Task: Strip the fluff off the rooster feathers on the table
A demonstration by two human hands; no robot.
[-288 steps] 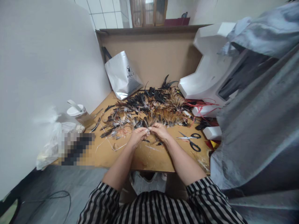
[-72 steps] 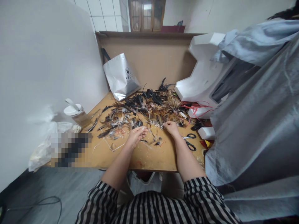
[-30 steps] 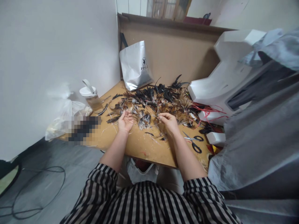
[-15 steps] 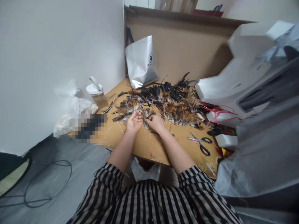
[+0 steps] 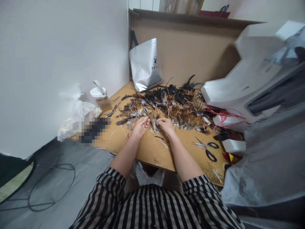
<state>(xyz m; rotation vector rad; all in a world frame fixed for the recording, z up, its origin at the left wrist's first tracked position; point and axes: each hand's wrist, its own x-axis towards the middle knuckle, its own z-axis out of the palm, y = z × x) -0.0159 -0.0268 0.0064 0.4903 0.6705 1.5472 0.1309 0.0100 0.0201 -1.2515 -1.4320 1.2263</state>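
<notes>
A broad heap of feathers (image 5: pixel 183 109), black at the back and brown and pale in front, spreads over the wooden table. At its near edge, my left hand (image 5: pixel 141 127) is turned partly palm up, with thumb and fingers pinched together; what they hold is too small to make out. My right hand (image 5: pixel 166 125) faces it a short way to the right, fingers closed in a pinch on what looks like a small feather (image 5: pixel 154 124). A single dark feather (image 5: pixel 159 138) lies on the table below the right hand.
Black-handled scissors (image 5: pixel 206 148) lie open at the right. Red strings (image 5: pixel 225 116) hang beside a white foam piece (image 5: pixel 221 87). Behind stands a silver bag (image 5: pixel 145 68). At left are a lidded cup (image 5: pixel 101 98) and a plastic bag (image 5: pixel 77 119). A cardboard panel (image 5: pixel 186 47) closes the back.
My left fingers have curled into a pinch and the hand has turned inward. My right hand has shifted slightly right, away from the left. The view has moved a little.
</notes>
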